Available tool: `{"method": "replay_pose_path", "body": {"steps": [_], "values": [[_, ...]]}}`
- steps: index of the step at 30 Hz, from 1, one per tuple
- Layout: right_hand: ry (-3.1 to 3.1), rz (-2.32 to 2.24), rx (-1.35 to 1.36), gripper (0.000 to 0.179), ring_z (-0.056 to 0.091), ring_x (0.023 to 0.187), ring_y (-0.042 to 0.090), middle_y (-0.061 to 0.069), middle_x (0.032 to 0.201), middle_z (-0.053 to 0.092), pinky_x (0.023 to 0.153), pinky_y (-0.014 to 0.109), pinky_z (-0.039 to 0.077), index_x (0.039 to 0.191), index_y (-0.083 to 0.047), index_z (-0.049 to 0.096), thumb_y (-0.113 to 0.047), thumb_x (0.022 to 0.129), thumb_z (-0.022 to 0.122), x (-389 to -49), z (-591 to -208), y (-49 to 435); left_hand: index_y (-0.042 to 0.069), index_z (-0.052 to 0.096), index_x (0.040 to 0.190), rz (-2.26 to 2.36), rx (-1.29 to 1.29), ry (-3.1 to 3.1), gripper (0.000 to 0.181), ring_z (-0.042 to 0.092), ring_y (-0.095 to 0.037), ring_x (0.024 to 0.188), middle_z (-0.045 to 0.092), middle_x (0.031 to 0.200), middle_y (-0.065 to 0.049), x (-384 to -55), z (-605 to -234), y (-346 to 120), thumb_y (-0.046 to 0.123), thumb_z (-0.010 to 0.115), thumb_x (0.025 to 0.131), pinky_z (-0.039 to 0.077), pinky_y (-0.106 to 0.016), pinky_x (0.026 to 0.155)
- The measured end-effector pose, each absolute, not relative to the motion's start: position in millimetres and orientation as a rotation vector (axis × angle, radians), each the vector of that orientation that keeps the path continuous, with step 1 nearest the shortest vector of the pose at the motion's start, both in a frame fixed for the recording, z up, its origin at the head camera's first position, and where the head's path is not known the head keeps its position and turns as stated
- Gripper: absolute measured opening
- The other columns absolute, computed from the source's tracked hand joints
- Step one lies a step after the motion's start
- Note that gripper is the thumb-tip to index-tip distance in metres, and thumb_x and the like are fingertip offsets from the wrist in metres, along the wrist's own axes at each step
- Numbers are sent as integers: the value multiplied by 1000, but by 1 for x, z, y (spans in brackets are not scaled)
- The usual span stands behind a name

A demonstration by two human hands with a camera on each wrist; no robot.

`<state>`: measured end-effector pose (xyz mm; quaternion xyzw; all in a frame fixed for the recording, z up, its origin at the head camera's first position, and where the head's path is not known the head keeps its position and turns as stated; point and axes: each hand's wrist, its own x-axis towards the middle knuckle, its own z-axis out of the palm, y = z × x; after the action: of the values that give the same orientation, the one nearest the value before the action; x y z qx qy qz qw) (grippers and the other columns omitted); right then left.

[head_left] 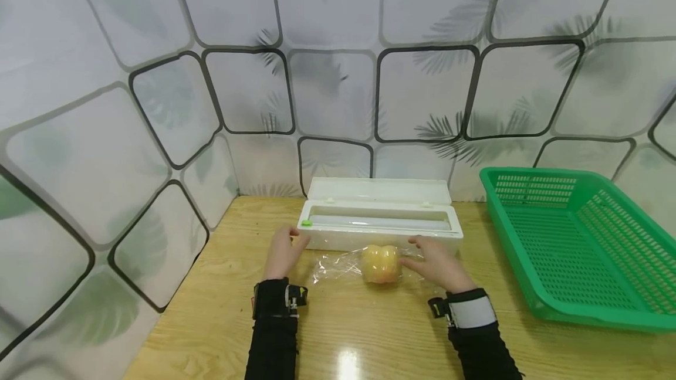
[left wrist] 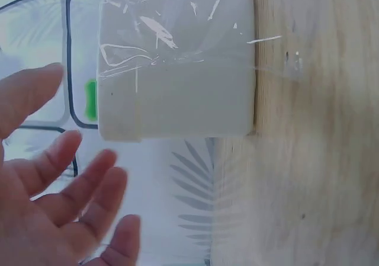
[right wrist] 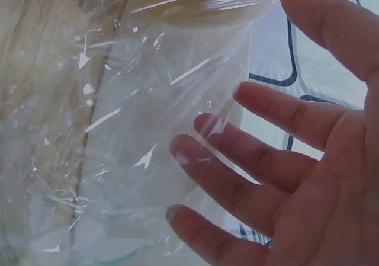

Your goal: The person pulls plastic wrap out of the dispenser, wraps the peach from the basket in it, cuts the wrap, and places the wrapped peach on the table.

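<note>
A yellow apple [head_left: 381,264] sits on the table in front of a white cling film dispenser [head_left: 338,241]. Clear cling film [head_left: 336,267] lies over the fruit and spreads out crumpled on both sides. The dispenser's lid [head_left: 378,190] stands raised, with the film roll [head_left: 377,222] inside. My left hand [head_left: 282,252] hovers by the dispenser's left front corner, holding nothing, fingers loosely bent and spread in the left wrist view. To the right of the apple is my right hand [head_left: 437,264], fingers spread; in the right wrist view its fingertips [right wrist: 188,148] are at the cling film.
A green slide cutter [head_left: 306,223] sits at the left end of the dispenser. On the right stands a green plastic basket [head_left: 533,286] with perforated sides. A patterned wall covering [head_left: 333,92] rises behind the wooden table [head_left: 211,309] and along its left side.
</note>
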<state>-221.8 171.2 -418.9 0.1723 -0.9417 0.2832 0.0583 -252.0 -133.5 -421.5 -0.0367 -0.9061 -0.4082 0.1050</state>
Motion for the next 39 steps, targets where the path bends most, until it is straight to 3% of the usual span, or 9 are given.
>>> {"method": "replay_pose_path", "body": {"steps": [4,7,14,23,31,39], "values": [[-2869,834,451,47,52,99,35,23,108,55,81,46,42,113,7,53,-27,82,62,-218,-409,164,-10,47,114,-1213,-175,-2607,46,42,-36,107,45,115,-25,-261,-420,-132,21,62,83,34,-46,90],[-2859,818,407,44,54,94,32,21,106,55,77,44,44,112,5,54,-26,82,63,-214,-404,155,-10,45,120,-1189,-224,-2623,51,40,-36,113,43,121,-25,-266,-421,-131,21,62,83,30,-45,95],[-2783,713,492,42,55,92,27,14,104,56,77,40,45,108,1,57,-28,78,67,-199,-397,125,-9,52,113,-1121,-277,-2627,44,50,-34,96,51,110,-22,-266,-432,-141,19,64,81,41,-44,82],[-2685,615,804,36,56,90,22,11,102,57,74,33,47,105,2,58,-23,81,65,-190,-387,84,-8,50,119,-1217,-193,-2651,48,54,-34,97,52,115,-24,-271,-431,-139,20,64,82,43,-41,82],[-2802,493,1053,43,50,106,29,21,116,51,87,38,41,119,8,48,-21,89,53,-217,-378,39,-6,52,118,-1308,-150,-2592,48,54,-33,95,55,112,-22,-272,-431,-138,18,66,80,45,-40,77],[-2848,263,1137,39,50,105,28,19,116,50,89,35,40,121,6,47,-11,87,53,-249,-384,10,-4,54,116,-1328,-119,-2539,45,54,-31,93,56,110,-19,-272,-434,-135,17,68,78,46,-39,75]]}}
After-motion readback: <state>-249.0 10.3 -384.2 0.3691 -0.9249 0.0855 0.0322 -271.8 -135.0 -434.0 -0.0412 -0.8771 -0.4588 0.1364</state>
